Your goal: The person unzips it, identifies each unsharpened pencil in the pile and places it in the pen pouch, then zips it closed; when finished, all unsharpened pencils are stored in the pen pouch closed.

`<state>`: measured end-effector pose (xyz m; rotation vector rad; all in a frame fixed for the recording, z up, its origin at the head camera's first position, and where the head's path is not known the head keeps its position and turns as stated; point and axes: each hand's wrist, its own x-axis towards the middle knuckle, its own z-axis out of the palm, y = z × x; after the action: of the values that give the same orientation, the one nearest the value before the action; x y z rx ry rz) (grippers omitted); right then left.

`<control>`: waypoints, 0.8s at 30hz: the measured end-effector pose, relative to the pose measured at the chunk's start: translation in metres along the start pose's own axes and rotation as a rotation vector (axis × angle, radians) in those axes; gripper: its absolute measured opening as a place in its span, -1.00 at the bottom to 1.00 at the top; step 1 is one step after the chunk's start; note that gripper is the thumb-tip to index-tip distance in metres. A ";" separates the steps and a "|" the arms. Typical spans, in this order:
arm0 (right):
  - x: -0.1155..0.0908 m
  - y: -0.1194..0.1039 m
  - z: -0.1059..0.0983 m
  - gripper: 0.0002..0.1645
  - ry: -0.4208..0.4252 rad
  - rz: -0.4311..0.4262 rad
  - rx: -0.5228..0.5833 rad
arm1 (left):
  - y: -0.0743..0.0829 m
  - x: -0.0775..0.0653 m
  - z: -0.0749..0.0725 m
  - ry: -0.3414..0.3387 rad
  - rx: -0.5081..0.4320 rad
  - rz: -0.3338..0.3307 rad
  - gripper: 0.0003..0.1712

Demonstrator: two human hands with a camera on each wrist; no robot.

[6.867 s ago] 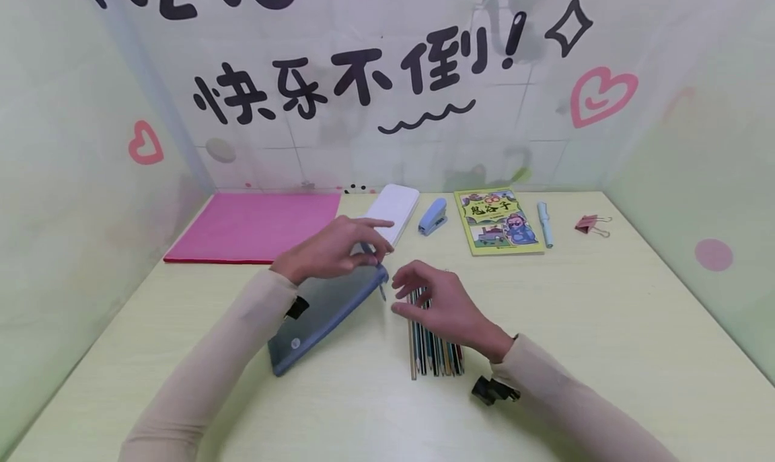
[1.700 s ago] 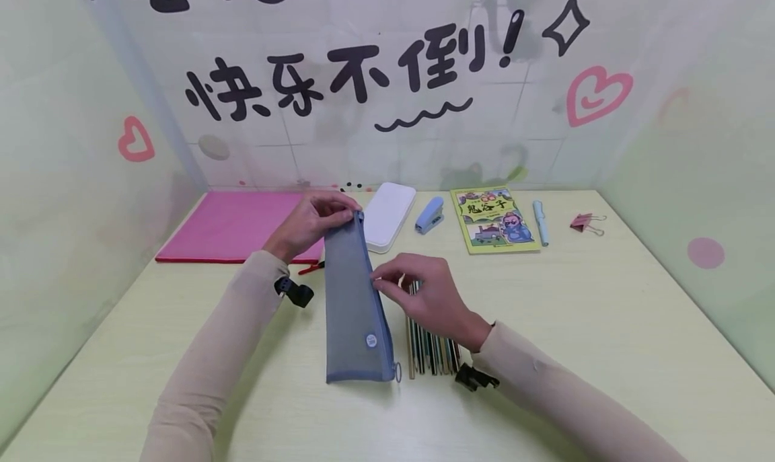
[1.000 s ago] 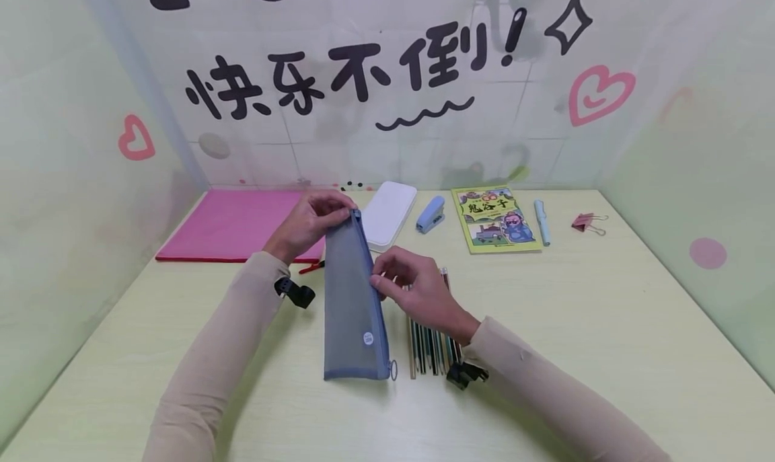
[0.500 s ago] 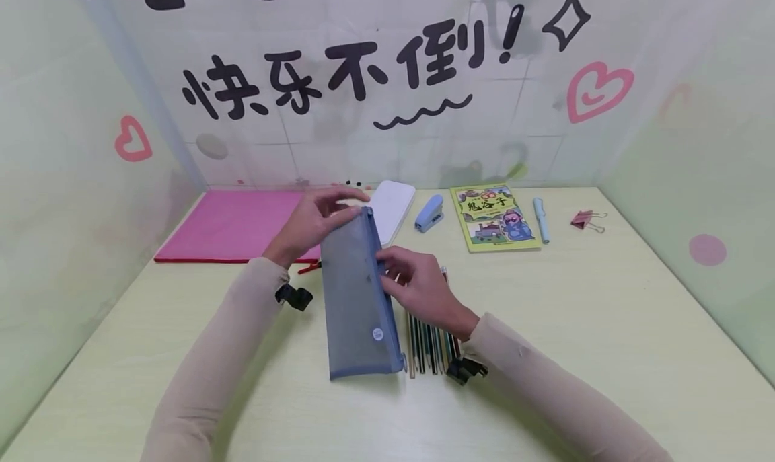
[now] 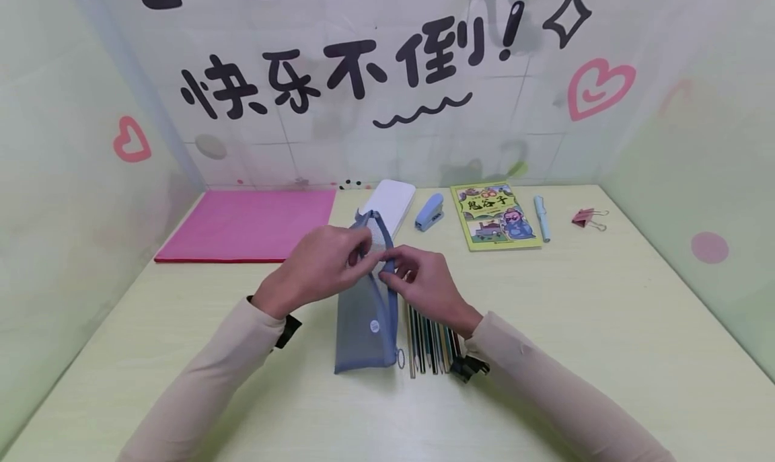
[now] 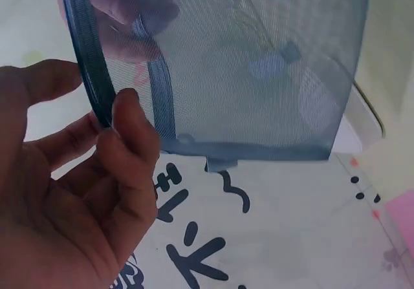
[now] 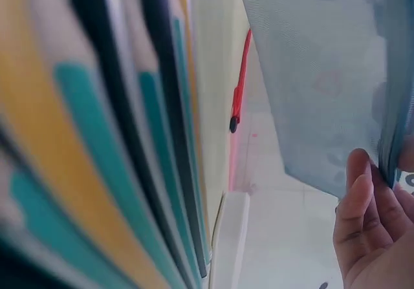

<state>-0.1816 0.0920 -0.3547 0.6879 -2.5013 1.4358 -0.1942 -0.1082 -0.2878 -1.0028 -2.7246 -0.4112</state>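
Observation:
A blue-grey mesh zip pencil case (image 5: pixel 357 341) is held up off the table at mid-desk, its zipped edge parted into a gap near the top. My left hand (image 5: pixel 315 263) grips the near side of that edge; in the left wrist view its fingers (image 6: pixel 132 124) curl against the dark zip band. On the other side of the gap, my right hand (image 5: pixel 426 284) pinches the band between thumb and fingers. A ring pull (image 5: pixel 400 358) hangs at the lower corner. Several pencils (image 5: pixel 431 348) lie side by side beneath my right hand, partly covered by it.
Along the back lie a pink folder (image 5: pixel 248 226), a white case (image 5: pixel 393 200), a blue stapler (image 5: pixel 429 212), a yellow booklet (image 5: pixel 496 216), a light-blue pen (image 5: pixel 541 218) and a pink binder clip (image 5: pixel 587 218). The right wrist view shows a slim red object (image 7: pixel 238 98) beyond the pencil case.
My left hand has moved from the pencil case's top corner down along its zipped edge, close to my right hand. The edge, closed together before, now stands apart. The pencils have stayed put.

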 end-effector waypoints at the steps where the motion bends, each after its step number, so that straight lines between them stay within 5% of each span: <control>1: 0.000 0.001 -0.001 -0.70 0.005 0.002 -0.004 | -0.001 -0.002 -0.002 -0.006 0.021 -0.018 -0.75; 7: -0.001 0.009 -0.009 -0.70 -0.007 0.095 -0.016 | -0.010 -0.013 -0.013 -0.048 0.046 -0.074 -0.91; 17: 0.001 0.008 -0.018 -0.54 -0.253 0.270 -0.193 | -0.021 -0.018 -0.035 -0.077 -0.003 -0.114 -0.78; 24: 0.003 0.009 -0.013 -0.53 -0.334 0.262 -0.130 | -0.017 -0.015 -0.024 -0.096 -0.116 -0.093 -0.79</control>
<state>-0.1892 0.1062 -0.3538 0.6408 -3.0094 1.3089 -0.1922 -0.1376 -0.2725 -0.9501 -2.8706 -0.5561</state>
